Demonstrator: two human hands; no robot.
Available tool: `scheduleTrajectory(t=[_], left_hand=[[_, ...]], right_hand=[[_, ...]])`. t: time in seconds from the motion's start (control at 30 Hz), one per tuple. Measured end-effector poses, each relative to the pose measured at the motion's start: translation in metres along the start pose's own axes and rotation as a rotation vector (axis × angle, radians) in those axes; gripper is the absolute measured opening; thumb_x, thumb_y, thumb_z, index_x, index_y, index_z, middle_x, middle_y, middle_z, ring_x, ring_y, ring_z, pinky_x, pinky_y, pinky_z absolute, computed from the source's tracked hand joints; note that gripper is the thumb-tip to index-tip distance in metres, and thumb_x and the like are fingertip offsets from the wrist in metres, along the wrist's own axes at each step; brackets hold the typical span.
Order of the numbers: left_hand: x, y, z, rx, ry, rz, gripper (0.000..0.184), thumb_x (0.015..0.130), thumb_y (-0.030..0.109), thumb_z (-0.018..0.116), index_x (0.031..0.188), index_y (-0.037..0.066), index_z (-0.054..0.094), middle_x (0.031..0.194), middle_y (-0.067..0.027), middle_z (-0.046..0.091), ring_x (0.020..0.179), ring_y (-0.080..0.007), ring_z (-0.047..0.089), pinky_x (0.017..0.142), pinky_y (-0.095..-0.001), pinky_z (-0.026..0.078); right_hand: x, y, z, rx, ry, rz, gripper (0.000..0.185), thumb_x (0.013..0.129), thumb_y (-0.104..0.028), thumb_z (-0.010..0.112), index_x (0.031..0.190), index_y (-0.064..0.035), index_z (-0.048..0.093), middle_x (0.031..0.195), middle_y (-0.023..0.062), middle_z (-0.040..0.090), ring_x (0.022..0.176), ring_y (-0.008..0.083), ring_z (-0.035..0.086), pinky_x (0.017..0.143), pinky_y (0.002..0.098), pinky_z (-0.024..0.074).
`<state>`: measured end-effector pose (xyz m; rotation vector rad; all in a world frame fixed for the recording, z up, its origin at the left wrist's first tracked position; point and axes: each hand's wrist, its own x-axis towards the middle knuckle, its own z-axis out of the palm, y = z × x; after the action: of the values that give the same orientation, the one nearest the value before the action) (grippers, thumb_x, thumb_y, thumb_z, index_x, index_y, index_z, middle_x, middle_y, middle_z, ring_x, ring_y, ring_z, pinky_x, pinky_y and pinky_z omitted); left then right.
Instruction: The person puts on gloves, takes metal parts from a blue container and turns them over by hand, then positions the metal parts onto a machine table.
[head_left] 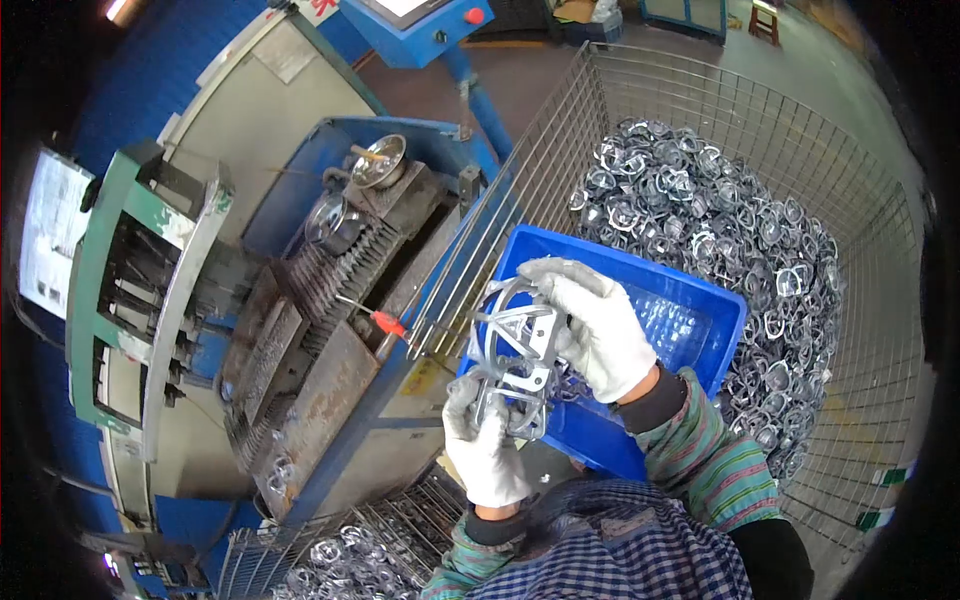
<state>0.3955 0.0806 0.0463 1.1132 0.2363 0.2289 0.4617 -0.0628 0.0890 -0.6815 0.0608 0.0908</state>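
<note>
My left hand [485, 445], in a white glove, is closed around the lower edge of shiny ring-shaped metal castings [540, 338] with flat, holed brackets. My right hand [597, 325], also gloved, grips their upper right side, its fingers curled over the ring. The pieces overlap, so I cannot tell whether there are one or two. They are held above the left side of a blue plastic bin [690, 300]. A few metal pieces show in the bin, just behind my hands.
To the right stands a wire mesh cage [690, 65] heaped with similar metal castings [700, 200]. On the left is a machine with a ridged bed [345, 275], metal bowls [380, 162] and a red-handled tool [388, 323]. Another wire basket [245, 560] holds castings below.
</note>
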Motion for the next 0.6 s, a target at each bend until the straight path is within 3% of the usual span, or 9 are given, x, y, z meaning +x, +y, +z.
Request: scheduleTrajectory(t=[0.13,0.3,0.37,0.53,0.6], left_hand=[[0.000,0.000,-0.004,-0.097,0.002,-0.047,0.034,0.076,-0.002,0.060,0.107,0.004,0.048,0.104,-0.0074,0.053,0.086,-0.0133,0.054,0.067,-0.0246,0.049],[-0.003,0.001,-0.002,-0.103,0.002,-0.059,0.035,0.075,0.000,0.062,0.107,0.004,0.048,0.098,-0.0085,0.055,0.075,-0.0134,0.056,0.064,-0.0244,0.048],[-0.003,0.000,-0.006,-0.057,-0.084,-0.042,0.032,0.081,0.004,0.057,0.111,0.005,0.046,0.098,-0.0064,0.057,0.077,-0.0123,0.057,0.064,-0.0264,0.050],[0.001,-0.003,-0.011,-0.001,-0.125,-0.057,0.043,0.076,0.010,0.063,0.115,0.005,0.044,0.101,-0.0059,0.055,0.077,-0.0133,0.056,0.064,-0.0266,0.049],[0.006,-0.006,-0.003,0.178,-0.145,0.073,0.050,0.074,0.008,0.064,0.119,0.005,0.042,0.106,-0.0090,0.052,0.084,-0.0146,0.053,0.070,-0.0278,0.048]], right_hand=[[-0.004,-0.007,0.008,0.089,-0.027,0.047,0.018,0.085,-0.010,0.052,0.100,-0.0006,0.058,0.084,0.0049,0.062,0.054,0.0023,0.054,0.039,0.0114,0.0383],[-0.009,-0.014,0.011,0.160,-0.047,0.109,0.018,0.085,-0.010,0.052,0.099,0.0011,0.058,0.083,0.0057,0.062,0.056,0.0043,0.057,0.041,0.0124,0.0408],[-0.009,-0.013,0.011,0.164,-0.058,0.125,0.019,0.085,-0.010,0.052,0.099,0.0016,0.057,0.082,0.0058,0.063,0.057,0.0048,0.057,0.042,0.0124,0.0414],[-0.012,-0.015,0.008,0.165,-0.067,0.114,0.020,0.084,-0.009,0.052,0.100,0.0025,0.057,0.087,0.0071,0.062,0.066,0.0073,0.059,0.051,0.0150,0.0459],[-0.015,-0.013,-0.005,0.045,-0.064,0.015,0.025,0.083,-0.010,0.055,0.104,0.0031,0.054,0.091,0.0078,0.061,0.075,0.0103,0.059,0.063,0.0212,0.0484]])
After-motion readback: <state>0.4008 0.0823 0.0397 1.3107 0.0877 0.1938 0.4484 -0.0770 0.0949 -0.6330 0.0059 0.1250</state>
